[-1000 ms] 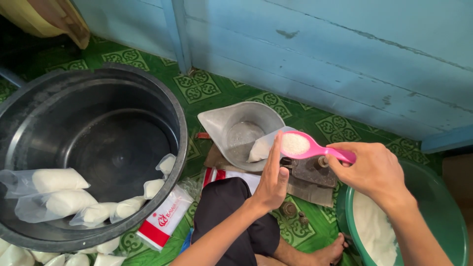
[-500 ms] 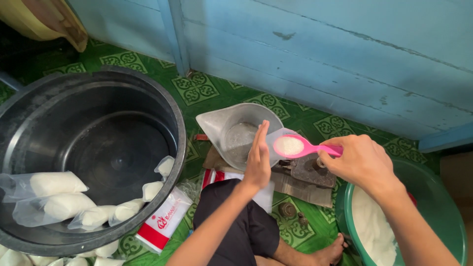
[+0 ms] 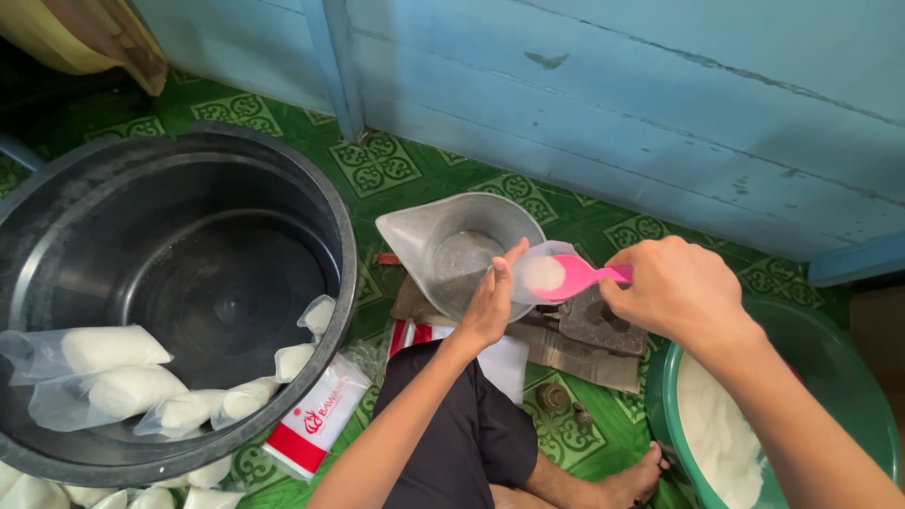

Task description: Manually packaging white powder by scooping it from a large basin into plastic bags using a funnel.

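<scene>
My right hand [image 3: 674, 292] grips the handle of a pink spoon [image 3: 577, 275] loaded with white grains. The spoon's bowl is inside the mouth of a small clear plastic bag [image 3: 534, 273], which my left hand [image 3: 490, 302] holds open above a metal scale pan [image 3: 452, 247]. White grains show through the bag's wall. A green basin [image 3: 848, 377] with white grains sits under my right forearm at the lower right.
A big black tub [image 3: 189, 283] on the left holds several filled clear bags [image 3: 113, 377]; more lie in front of it. A red-and-white packet [image 3: 316, 424] lies beside the tub. A blue plank wall [image 3: 613, 104] stands behind, over green patterned floor covering. My knee in black shorts [image 3: 443, 434] is below.
The spoon and bag have dropped lower and moved left, over the metal pan. The spoon's bowl has gone deeper into the bag.
</scene>
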